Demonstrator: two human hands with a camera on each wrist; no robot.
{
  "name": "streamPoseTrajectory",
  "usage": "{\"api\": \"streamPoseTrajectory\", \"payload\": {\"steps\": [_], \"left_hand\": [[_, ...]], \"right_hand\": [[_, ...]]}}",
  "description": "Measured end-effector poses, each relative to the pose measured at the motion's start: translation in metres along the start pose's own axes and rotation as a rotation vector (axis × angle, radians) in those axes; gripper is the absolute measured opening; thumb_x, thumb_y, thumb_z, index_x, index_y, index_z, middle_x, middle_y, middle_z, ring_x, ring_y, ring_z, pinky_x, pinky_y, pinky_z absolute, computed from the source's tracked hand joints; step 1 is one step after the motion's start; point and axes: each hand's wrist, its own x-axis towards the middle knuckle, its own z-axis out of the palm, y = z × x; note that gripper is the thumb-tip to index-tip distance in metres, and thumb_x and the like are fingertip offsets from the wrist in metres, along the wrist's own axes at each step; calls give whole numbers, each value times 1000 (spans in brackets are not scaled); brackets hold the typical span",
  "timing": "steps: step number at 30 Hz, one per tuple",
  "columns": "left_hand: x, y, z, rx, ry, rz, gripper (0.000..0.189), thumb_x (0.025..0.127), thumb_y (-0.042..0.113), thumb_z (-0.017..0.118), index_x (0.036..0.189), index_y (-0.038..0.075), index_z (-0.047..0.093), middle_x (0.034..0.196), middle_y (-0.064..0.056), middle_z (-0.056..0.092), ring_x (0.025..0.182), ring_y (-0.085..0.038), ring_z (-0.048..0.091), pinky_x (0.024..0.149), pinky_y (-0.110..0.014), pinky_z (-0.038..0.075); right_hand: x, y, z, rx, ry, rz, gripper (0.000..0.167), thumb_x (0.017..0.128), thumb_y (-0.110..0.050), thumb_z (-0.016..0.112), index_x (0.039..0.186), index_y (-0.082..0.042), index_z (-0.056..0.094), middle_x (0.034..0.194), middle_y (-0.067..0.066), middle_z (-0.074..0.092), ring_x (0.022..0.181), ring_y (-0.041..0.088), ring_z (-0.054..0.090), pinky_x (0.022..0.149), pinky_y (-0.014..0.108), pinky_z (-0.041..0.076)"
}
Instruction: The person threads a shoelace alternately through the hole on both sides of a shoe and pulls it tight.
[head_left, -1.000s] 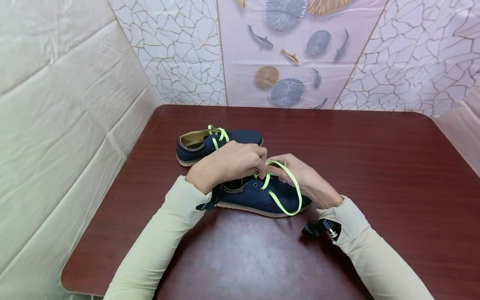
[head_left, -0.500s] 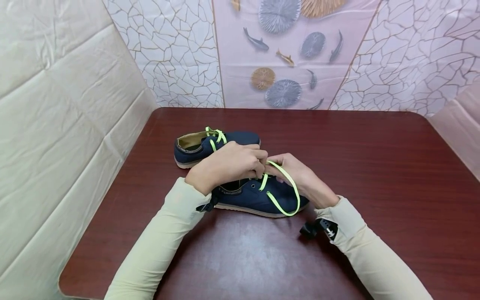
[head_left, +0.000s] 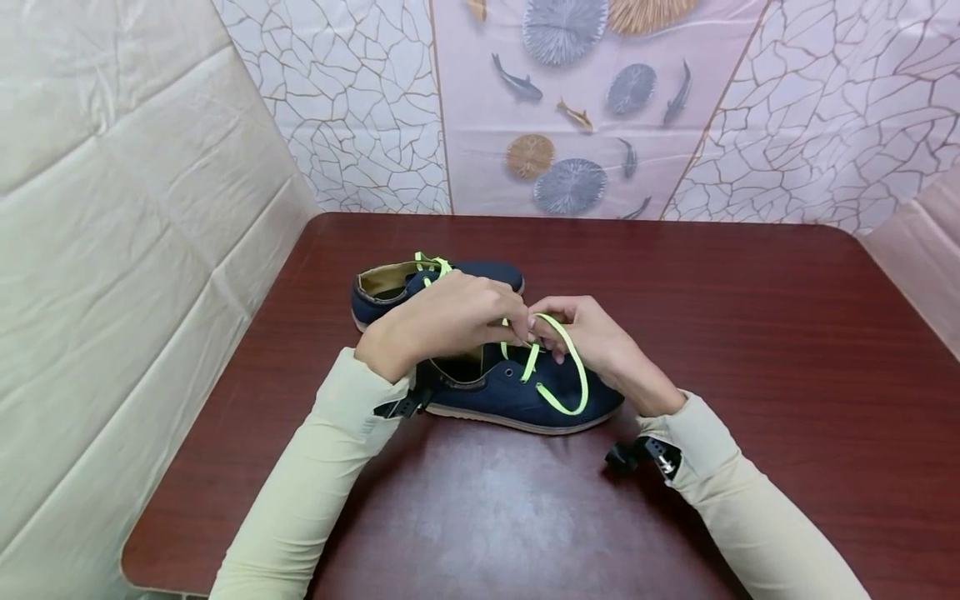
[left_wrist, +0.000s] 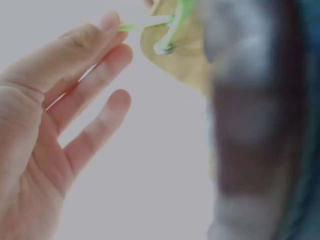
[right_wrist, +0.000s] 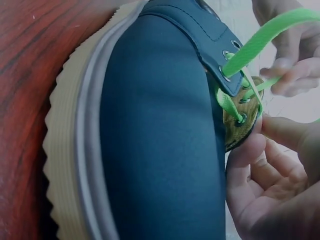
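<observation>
A navy shoe (head_left: 491, 404) with a pale sole stands on the table, toe to the right. Its neon-green shoelace (head_left: 579, 367) arcs in a loose loop from an eyelet up to the hands. With thumb and fingertip, my left hand (head_left: 450, 321) pinches the lace; in the left wrist view its other fingers are spread apart. My right hand (head_left: 596, 342) reaches over from the shoe's far side. The right wrist view shows it pinching the edge of the tan-lined eyelet flap (right_wrist: 237, 130), with a strand of lace running close to the thumb.
Behind the left hand stands a second navy shoe (head_left: 375, 308), laced in the same green and partly covered by that hand. The dark red table (head_left: 720, 292) meets a patterned backdrop (head_left: 555, 108) at the back and a cream fabric wall (head_left: 135, 275) at the left.
My left hand has lifted slightly and shifted left with the lace. The lace loop over the toe has become smaller. My right hand has risen a little, staying at the flap.
</observation>
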Motion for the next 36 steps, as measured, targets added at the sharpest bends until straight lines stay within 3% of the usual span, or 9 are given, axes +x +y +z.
{"api": "streamPoseTrajectory", "payload": {"steps": [3,10,17,22,29,36], "left_hand": [[-2,1,-6,-31,55,10,9,100,20,75,94,24,81,92,14,73,81,-2,65,64,-29,50],[-11,2,-18,-77,207,111,8,97,17,79,91,22,81,85,14,71,76,0,62,61,-26,47],[-20,4,-28,-136,361,180,5,92,16,84,94,20,82,90,13,76,80,3,67,66,-23,51],[-24,6,-35,-196,486,224,16,85,4,88,94,16,80,93,9,79,88,0,72,78,-23,57],[-24,9,-42,-239,607,222,14,85,1,87,94,9,81,94,2,80,91,-6,75,80,-25,57],[-26,13,-49,-312,762,197,16,83,-10,84,95,0,81,94,-9,80,86,-14,75,72,-24,56]], "right_hand": [[-1,-1,0,-2,26,-28,15,104,-15,69,108,-1,73,77,3,66,65,14,55,59,27,51],[-3,-4,1,9,53,-78,18,103,-14,70,110,3,73,85,4,76,77,11,71,66,24,55],[-2,-7,3,-144,94,-172,17,103,-16,71,107,0,76,74,3,70,55,14,54,54,27,47],[-2,-8,4,-259,129,-189,16,103,-20,72,106,-5,78,74,1,70,55,20,54,52,29,47],[-3,-6,6,-300,117,-185,11,101,-21,74,104,-11,80,80,1,72,57,21,56,51,30,48],[-2,-5,1,-312,10,-150,9,102,-17,72,105,-11,79,84,2,74,63,21,56,53,30,49]]}}
